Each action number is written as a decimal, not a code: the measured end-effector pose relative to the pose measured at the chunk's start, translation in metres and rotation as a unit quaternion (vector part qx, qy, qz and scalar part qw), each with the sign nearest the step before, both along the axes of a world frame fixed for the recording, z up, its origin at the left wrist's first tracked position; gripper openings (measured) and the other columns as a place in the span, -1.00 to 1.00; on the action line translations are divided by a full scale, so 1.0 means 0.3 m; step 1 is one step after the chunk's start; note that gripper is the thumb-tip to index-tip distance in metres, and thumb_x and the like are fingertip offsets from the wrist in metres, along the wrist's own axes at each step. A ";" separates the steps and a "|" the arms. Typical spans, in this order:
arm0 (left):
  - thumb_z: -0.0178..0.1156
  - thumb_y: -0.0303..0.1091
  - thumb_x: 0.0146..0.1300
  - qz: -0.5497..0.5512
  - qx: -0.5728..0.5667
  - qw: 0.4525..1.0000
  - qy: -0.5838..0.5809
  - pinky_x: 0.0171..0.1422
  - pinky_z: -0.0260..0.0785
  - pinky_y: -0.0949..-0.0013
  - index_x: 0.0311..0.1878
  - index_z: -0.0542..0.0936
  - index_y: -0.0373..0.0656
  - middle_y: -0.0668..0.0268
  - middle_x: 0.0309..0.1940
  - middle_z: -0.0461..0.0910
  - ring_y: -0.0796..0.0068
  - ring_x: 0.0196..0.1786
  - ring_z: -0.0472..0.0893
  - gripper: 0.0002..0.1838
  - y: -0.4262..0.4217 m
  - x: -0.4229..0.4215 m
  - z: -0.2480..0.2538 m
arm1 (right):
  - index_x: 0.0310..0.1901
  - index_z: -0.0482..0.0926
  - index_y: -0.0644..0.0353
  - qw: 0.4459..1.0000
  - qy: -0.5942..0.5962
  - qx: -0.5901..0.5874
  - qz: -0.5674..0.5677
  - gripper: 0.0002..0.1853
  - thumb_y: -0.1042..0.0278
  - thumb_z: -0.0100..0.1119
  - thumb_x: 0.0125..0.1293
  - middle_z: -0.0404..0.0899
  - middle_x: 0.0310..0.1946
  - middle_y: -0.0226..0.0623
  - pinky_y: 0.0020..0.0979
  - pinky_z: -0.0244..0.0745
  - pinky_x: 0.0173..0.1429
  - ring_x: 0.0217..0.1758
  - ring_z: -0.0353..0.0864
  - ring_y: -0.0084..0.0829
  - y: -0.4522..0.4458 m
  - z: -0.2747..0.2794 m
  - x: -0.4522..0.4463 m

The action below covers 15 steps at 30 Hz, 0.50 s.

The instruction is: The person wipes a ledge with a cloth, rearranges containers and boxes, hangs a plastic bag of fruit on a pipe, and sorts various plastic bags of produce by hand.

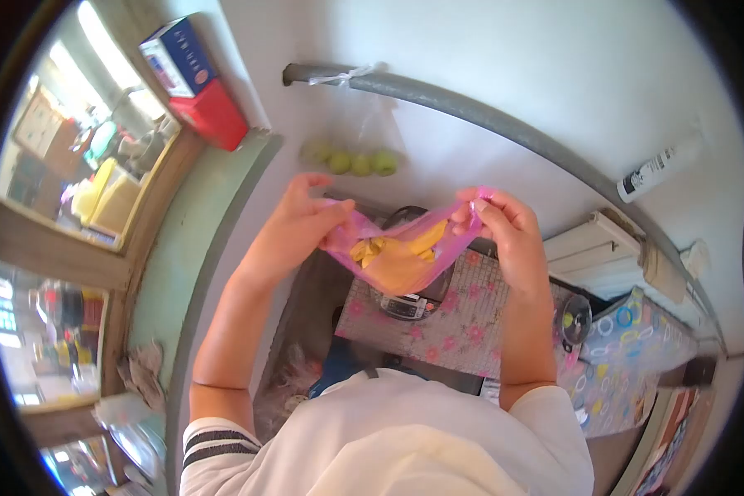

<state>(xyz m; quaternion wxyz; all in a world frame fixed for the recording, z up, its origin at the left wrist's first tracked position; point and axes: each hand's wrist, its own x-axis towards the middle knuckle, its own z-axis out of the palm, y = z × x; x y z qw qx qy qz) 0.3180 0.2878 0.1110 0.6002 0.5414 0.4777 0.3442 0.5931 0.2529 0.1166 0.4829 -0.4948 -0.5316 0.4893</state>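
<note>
A pink see-through plastic bag (397, 269) hangs stretched between my two hands, its mouth drawn wide. Yellow pieces (426, 240) that look like bananas lie inside it. My left hand (306, 219) pinches the bag's left upper edge. My right hand (500, 223) grips the right upper edge, fingers folded over the plastic. Beyond my hands, a clear bag of green round fruit (361, 161) is tied to a grey pipe (438, 93) on the wall.
Below the bag, a flowered cloth (463, 322) covers a table with a dark appliance (407, 307). A green ledge (178, 240) beside windows holds a red box (211, 114) at left. A white tube (646, 175) stands behind the pipe at right.
</note>
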 end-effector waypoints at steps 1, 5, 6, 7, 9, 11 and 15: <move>0.14 -0.38 0.30 -0.036 -0.001 0.999 -0.022 -0.22 0.40 0.51 0.20 0.23 -0.35 0.22 -0.26 0.61 0.59 -0.37 0.52 -0.51 0.054 0.012 -0.017 | -0.02 0.54 0.37 1.000 -0.014 0.005 -0.019 -0.72 0.41 -0.07 0.36 0.62 -0.29 -0.23 -0.36 0.55 -0.04 -0.25 0.61 -0.42 0.022 -0.001 0.006; 0.08 -0.44 0.32 -0.119 0.009 0.980 -0.157 -0.11 0.42 0.49 0.19 0.27 -0.30 0.20 -0.15 0.61 0.54 -0.25 0.55 -0.59 0.246 0.134 -0.083 | 0.01 0.53 0.38 0.995 -0.009 -0.028 -0.095 -0.70 0.42 -0.07 0.35 0.60 -0.21 -0.23 -0.36 0.54 0.01 -0.17 0.61 -0.43 0.148 -0.040 0.025; 0.07 -0.44 0.33 -0.130 0.007 0.975 -0.179 -0.17 0.41 0.48 0.20 0.28 -0.28 0.21 -0.13 0.62 0.57 -0.23 0.55 -0.59 0.285 0.184 -0.118 | 0.02 0.53 0.36 0.994 -0.022 -0.030 -0.098 -0.70 0.43 -0.06 0.35 0.60 -0.18 -0.23 -0.37 0.54 0.00 -0.16 0.61 -0.42 0.186 -0.066 0.029; 0.06 -0.43 0.34 -0.139 0.006 0.970 -0.200 -0.23 0.40 0.46 0.22 0.30 -0.26 0.21 -0.12 0.64 0.59 -0.21 0.55 -0.60 0.326 0.240 -0.160 | 0.03 0.53 0.35 0.994 -0.035 -0.031 -0.099 -0.70 0.44 -0.05 0.34 0.60 -0.16 -0.23 -0.37 0.54 0.00 -0.15 0.61 -0.42 0.233 -0.098 0.028; 0.04 -0.43 0.35 -0.152 -0.031 0.952 -0.265 -0.22 0.41 0.47 0.21 0.34 -0.27 0.23 -0.13 0.63 0.59 -0.21 0.56 -0.62 0.367 0.377 -0.239 | 0.04 0.54 0.33 0.991 -0.062 -0.041 -0.114 -0.71 0.45 -0.02 0.34 0.59 -0.14 -0.24 -0.38 0.54 -0.02 -0.15 0.60 -0.42 0.320 -0.144 0.012; 0.04 -0.42 0.35 -0.176 -0.022 0.954 -0.240 -0.23 0.41 0.48 0.15 0.41 -0.28 0.27 -0.18 0.62 0.60 -0.24 0.56 -0.67 0.427 0.433 -0.291 | 0.04 0.55 0.31 0.984 -0.087 -0.058 -0.141 -0.71 0.46 0.01 0.33 0.59 -0.14 -0.24 -0.38 0.54 -0.05 -0.16 0.60 -0.43 0.402 -0.186 -0.018; 0.06 -0.38 0.33 -0.213 0.018 0.974 -0.079 -0.29 0.38 0.52 -0.06 0.59 -0.28 0.39 -0.35 0.59 0.63 -0.35 0.53 -0.77 0.577 0.457 -0.290 | -0.07 0.61 0.29 0.950 -0.294 0.025 -0.103 -0.77 0.43 0.08 0.29 0.60 -0.23 -0.19 -0.41 0.51 -0.14 -0.25 0.60 -0.42 0.549 -0.243 0.030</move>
